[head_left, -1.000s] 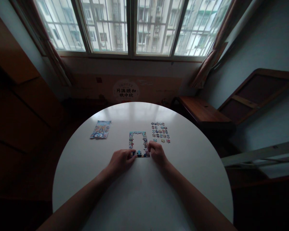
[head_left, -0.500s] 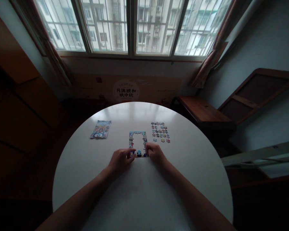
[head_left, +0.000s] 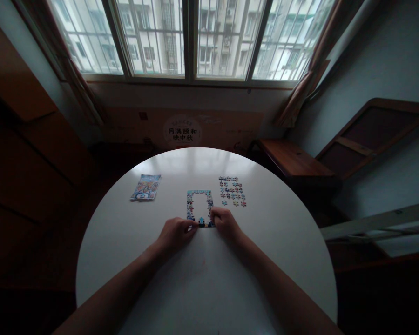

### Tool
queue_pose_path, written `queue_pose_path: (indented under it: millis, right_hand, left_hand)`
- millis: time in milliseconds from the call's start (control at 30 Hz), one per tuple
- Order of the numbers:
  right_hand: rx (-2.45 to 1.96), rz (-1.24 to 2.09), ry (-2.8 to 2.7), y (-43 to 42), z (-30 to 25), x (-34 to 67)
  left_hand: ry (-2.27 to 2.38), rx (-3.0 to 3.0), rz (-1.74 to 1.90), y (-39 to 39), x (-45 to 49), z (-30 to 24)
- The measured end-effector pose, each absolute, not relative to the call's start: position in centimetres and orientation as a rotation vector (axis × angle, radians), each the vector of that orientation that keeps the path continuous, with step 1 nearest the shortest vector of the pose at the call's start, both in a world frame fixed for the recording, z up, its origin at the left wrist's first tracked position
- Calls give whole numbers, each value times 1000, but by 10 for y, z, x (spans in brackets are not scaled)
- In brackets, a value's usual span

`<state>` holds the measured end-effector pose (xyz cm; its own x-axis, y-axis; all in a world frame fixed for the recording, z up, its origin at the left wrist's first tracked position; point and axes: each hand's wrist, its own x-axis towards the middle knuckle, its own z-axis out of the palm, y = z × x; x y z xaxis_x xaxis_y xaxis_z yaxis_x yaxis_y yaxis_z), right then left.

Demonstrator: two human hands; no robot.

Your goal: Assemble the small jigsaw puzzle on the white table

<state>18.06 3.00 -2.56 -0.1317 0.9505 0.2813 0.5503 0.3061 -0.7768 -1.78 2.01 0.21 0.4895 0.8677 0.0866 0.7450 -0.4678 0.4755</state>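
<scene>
A small jigsaw border frame [head_left: 199, 199] lies on the round white table [head_left: 265, 260], its middle unfilled. My left hand [head_left: 176, 234] rests at the frame's near left corner, fingers curled and pinching at the edge pieces. My right hand [head_left: 224, 222] sits at the near right corner, fingers bent onto the frame's edge. Whether either hand holds a loose piece is hidden. Loose puzzle pieces [head_left: 232, 190] are laid out in rows just right of the frame.
A colourful printed packet [head_left: 145, 187] lies at the table's left. Behind the table are a window with curtains and a printed cardboard box [head_left: 183, 129]. A dark wooden bench [head_left: 293, 160] stands at the right; wooden furniture fills the left.
My right hand has slid a little left along the frame's near edge. My left hand stays at the near left corner, its fingers shifting slightly.
</scene>
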Motion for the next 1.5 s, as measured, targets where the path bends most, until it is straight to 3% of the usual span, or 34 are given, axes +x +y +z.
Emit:
queue_pose_path:
  millis: [1500]
  right_hand:
    - [-1361,649,-1801,30,-27,181]
  left_hand:
    - [1307,2409,431,20,-18,-1]
